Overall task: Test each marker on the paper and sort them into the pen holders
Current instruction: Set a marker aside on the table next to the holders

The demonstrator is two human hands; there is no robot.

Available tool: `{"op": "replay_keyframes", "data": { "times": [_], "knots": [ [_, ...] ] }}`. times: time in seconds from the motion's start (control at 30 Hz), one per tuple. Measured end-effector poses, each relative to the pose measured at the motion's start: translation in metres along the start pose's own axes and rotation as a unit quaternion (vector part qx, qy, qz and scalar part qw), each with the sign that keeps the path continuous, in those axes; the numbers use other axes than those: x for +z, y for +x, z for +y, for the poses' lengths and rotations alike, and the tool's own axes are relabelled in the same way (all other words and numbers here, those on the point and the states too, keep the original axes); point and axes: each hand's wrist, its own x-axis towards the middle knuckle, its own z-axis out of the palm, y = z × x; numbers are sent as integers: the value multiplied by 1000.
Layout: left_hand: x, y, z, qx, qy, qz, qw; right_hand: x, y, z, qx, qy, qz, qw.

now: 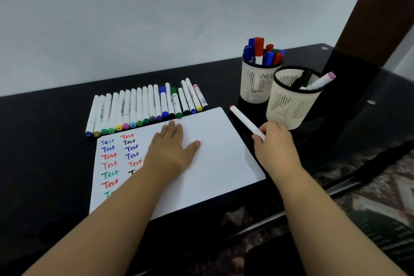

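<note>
The left hand [172, 152] lies flat on the paper [212, 152], fingers spread, its forearm hiding part of the "Test" marks. The right hand [274, 143] grips a white marker [246, 122], fingers closed and hiding its lower end. Beyond them stand two pen holders [289, 105]; the marker row [145, 107] lies past the left fingers.

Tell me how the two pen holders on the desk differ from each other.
The far pen holder is packed with upright markers with blue, red and green caps; the near pen holder holds only a few, among them a white marker with a pink end leaning over its rim. The far one stands by the wall; the near one stands beside the right hand. Both are cream mesh cups with dark rims.
</note>
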Motion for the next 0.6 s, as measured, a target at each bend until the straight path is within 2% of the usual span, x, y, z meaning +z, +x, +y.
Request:
{"op": "replay_keyframes", "data": {
  "times": [0.2, 0.6],
  "knots": [
    [4, -1, -2, 13, -7, 21, 1000, 4, 0, 0, 25, 1, 0, 1000],
    [3, -1, -3, 9, -11, 24, 1000, 8, -5, -1, 5, -19, 22, 1000]
  ]
}}
